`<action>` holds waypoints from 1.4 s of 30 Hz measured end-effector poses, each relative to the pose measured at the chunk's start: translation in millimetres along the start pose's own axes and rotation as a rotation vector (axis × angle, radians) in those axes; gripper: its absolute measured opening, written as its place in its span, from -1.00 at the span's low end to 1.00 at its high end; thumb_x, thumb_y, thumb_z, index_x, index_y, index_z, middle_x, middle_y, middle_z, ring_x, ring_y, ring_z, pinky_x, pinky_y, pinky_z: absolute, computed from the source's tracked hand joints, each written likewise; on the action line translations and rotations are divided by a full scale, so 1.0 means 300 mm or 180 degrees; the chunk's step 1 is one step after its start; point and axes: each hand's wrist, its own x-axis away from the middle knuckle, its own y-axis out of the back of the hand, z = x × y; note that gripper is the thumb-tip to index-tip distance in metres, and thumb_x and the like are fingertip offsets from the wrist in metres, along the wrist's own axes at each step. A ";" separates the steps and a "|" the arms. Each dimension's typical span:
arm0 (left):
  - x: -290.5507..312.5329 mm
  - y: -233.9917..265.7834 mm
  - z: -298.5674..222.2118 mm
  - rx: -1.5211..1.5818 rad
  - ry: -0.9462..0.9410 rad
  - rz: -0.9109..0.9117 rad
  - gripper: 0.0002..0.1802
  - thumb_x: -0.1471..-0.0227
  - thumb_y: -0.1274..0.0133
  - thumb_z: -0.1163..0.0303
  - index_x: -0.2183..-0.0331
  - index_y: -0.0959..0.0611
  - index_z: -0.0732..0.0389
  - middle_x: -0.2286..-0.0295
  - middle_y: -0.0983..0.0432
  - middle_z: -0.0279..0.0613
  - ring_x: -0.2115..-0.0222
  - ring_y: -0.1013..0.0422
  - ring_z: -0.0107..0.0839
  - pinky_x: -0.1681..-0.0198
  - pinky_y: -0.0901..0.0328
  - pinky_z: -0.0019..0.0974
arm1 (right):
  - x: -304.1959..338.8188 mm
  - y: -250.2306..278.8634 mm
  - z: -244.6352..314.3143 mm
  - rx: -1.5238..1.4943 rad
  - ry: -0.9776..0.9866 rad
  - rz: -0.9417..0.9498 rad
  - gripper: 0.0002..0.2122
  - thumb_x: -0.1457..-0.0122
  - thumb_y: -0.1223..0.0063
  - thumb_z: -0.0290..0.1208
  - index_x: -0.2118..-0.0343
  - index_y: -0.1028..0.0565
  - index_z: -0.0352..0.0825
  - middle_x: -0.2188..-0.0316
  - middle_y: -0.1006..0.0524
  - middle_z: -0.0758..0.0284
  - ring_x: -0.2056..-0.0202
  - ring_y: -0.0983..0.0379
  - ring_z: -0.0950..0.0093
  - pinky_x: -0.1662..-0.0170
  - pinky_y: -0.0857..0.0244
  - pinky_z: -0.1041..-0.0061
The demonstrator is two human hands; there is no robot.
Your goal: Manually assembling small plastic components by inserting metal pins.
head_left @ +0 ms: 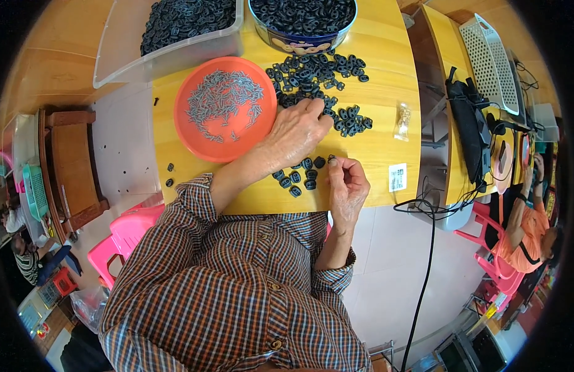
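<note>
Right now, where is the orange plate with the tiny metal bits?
In the head view, the orange plate sits on the yellow table, just left of the person's left hand and below the clear plastic bin.

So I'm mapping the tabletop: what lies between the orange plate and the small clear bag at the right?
In the head view, the left hand and a loose pile of black rings lie between the orange plate and the small clear bag.

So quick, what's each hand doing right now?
Left hand: open, palm down, fingertips on the loose black rings.
Right hand: pinched shut on one small black ring.
</note>
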 end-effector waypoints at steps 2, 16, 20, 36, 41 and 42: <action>0.000 -0.005 -0.003 -0.0135 -0.0086 0.0006 -0.84 0.21 0.00 0.52 0.43 -0.52 0.30 0.46 -0.30 -0.11 0.37 -0.38 -0.18 0.42 -0.34 -0.18 | 0.002 0.000 0.004 0.0002 -0.0008 0.0012 -0.88 -0.15 -0.06 -0.45 0.39 -0.47 -0.40 0.56 -0.42 0.48 0.54 -0.25 0.73 0.44 -0.17 0.74; -0.014 -0.013 0.006 -0.0308 -0.0297 0.0064 -0.89 0.20 0.00 0.52 0.52 -0.44 0.33 0.49 -0.29 -0.07 0.42 -0.36 -0.14 0.41 -0.33 -0.19 | 0.001 -0.009 -0.005 -0.0031 0.0055 -0.0046 -0.89 -0.15 -0.05 -0.46 0.39 -0.46 -0.40 0.57 -0.41 0.49 0.54 -0.24 0.75 0.44 -0.15 0.76; 0.009 -0.005 -0.001 0.0437 0.0173 0.0234 -0.92 0.11 -0.01 0.52 0.48 -0.45 0.30 0.47 -0.32 -0.10 0.43 -0.37 -0.13 0.41 -0.31 -0.19 | -0.003 -0.014 -0.002 -0.0476 0.0172 -0.0416 -0.90 -0.15 -0.05 -0.45 0.38 -0.48 -0.39 0.52 -0.46 0.45 0.52 -0.27 0.74 0.41 -0.18 0.76; 0.115 0.005 -0.085 0.4131 0.1849 0.0926 -0.85 -0.04 0.01 0.49 0.31 -0.54 0.33 0.49 -0.44 -0.35 0.57 -0.31 -0.66 0.52 -0.25 -0.53 | 0.001 -0.065 -0.019 -0.0908 0.0588 -0.0458 -0.93 -0.18 0.01 -0.52 0.33 -0.46 -0.40 0.43 -0.47 0.44 0.42 -0.32 0.72 0.31 -0.24 0.73; 0.124 0.016 -0.088 0.4635 0.1739 0.0849 -0.84 -0.07 0.00 0.47 0.28 -0.55 0.32 0.48 -0.46 -0.35 0.56 -0.35 -0.66 0.51 -0.29 -0.54 | 0.003 -0.064 -0.034 -0.0715 0.0847 -0.0615 -0.92 -0.19 0.01 -0.50 0.32 -0.44 -0.40 0.42 -0.45 0.44 0.40 -0.30 0.71 0.30 -0.22 0.72; 0.123 0.017 -0.085 0.4720 0.1652 0.0847 -0.85 -0.07 -0.02 0.47 0.28 -0.56 0.32 0.48 -0.47 -0.36 0.56 -0.36 -0.66 0.51 -0.30 -0.55 | 0.004 -0.065 -0.030 -0.0714 0.0842 -0.0619 -0.92 -0.19 0.01 -0.50 0.32 -0.44 -0.40 0.42 -0.45 0.44 0.40 -0.30 0.71 0.30 -0.22 0.72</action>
